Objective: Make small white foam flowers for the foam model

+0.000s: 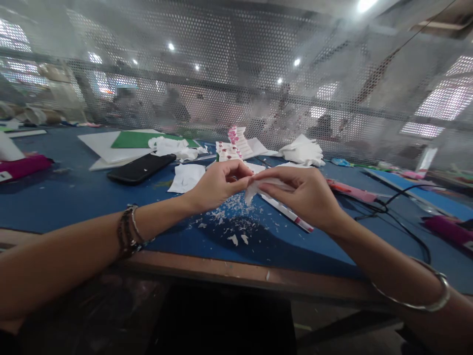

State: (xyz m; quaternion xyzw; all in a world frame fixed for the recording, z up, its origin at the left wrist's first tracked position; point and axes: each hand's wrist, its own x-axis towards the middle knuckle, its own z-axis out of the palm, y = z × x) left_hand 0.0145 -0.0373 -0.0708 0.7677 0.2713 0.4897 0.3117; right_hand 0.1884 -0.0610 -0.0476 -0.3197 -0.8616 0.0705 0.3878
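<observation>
Both hands meet over the middle of the blue table (162, 235), a little in from its front edge (229, 266), with a piece of thin white paper (251, 193) hanging between them. The right hand (307, 195) grasps it between thumb and forefinger; the left hand (218, 185) pinches it at the tips, right beside the right hand's fingers, though the exact grip is partly hidden. For careful work, keep the 2 pinches close together and the pull short, since paper this light probably rips crookedly when it is tugged far from the fingers. Holding it low over the paper shreds (221, 214) should keep loose bits in 1 patch, and gentle wrists should stop them scattering; 2 larger scraps (238, 239) lie at the patch's front side. As for room, the wrists cross the front edge, so drawing back toward it seems the easiest way to move. Toward the left corner, the black phone (141, 168) and a white paper square (187, 177) limit the left hand's reach. On the right, a white strip (288, 213) slants below the right hand, and a pink tool (353, 192) with a black cable (408, 231) lies beyond it, where a wide elbow could snag.
</observation>
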